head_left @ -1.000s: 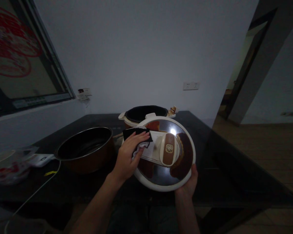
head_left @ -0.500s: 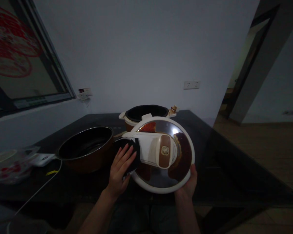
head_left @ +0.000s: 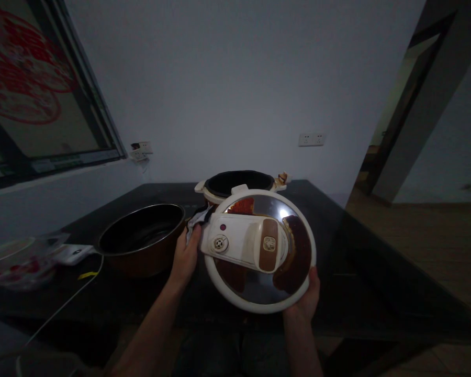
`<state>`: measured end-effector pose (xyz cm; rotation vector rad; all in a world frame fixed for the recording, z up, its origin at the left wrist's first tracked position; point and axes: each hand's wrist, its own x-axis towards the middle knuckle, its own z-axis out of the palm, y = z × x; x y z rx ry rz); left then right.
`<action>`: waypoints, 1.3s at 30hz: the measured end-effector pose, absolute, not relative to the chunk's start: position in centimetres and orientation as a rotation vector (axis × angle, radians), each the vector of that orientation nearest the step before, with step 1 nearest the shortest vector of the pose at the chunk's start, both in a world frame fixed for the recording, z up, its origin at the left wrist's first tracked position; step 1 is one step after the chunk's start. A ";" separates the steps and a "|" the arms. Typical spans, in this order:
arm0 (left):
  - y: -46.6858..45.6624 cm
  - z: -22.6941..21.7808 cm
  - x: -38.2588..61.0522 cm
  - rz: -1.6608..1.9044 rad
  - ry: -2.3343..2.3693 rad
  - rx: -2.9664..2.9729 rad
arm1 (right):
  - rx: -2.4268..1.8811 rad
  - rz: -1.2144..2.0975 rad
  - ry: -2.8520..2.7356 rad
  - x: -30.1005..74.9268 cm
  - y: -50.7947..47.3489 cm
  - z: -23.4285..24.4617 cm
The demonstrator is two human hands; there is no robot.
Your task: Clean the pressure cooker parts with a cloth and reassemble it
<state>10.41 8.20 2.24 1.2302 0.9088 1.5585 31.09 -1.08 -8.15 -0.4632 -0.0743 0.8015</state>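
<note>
A lid (head_left: 245, 238) held tilted up, in front of the cooker (head_left: 216, 198).
The right hand (head_left: 305, 302) is clamped on its lower-right rim; the left hand (head_left: 186, 257), well apart, grips a cloth (head_left: 200, 218) at the lid's left end. A brown pot (head_left: 143, 263) stands left on the table (head_left: 361, 285).

Tilted round lid (head_left: 245, 246), right hand (head_left: 306, 299) holding it, left hand (head_left: 186, 255) clutching cloth (head_left: 199, 216), brown pot (head_left: 151, 256) nearby

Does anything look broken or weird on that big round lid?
Yes, the lid looks odd: its brown patches have ragged edges beside shiny areas, as if a coating wore away. Whether it's damage or stain, I can't be sure.
</note>
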 end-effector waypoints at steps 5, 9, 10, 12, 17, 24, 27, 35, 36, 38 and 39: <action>9.0 2.6 10.6 1.507 0.897 0.967 | -0.489 0.765 -0.012 30.9 -0.9 -8.2; 5.5 0.8 11.5 1.535 0.811 0.804 | -0.491 0.765 0.056 30.7 -1.1 -7.5; 4.5 0.2 11.8 1.551 0.793 0.761 | -0.489 0.767 0.072 30.7 -1.2 -7.3; 2.6 -0.9 12.2 1.566 0.799 0.688 | -0.477 0.771 0.104 30.6 -1.3 -6.9; 1.8 -1.6 12.4 1.556 0.792 0.693 | -0.498 0.751 0.055 30.7 -1.2 -6.9; 7.2 2.3 11.4 1.533 0.817 0.718 | -0.492 0.743 0.066 30.8 -1.1 -7.3; 8.4 3.1 11.3 1.494 0.827 0.729 | -0.488 0.757 0.110 30.8 -1.1 -7.2; 7.6 2.3 11.4 1.504 0.814 0.750 | -0.478 0.780 -0.072 30.9 -1.2 -7.7; 7.5 2.1 11.3 1.511 0.810 0.751 | -0.496 0.777 -0.059 30.9 -1.2 -7.6; 7.1 1.9 11.3 1.521 0.801 0.752 | -0.539 0.776 -0.027 30.9 -1.4 -7.4; 6.8 1.9 11.2 1.526 0.800 0.744 | -0.552 0.778 -0.016 30.8 -1.5 -7.3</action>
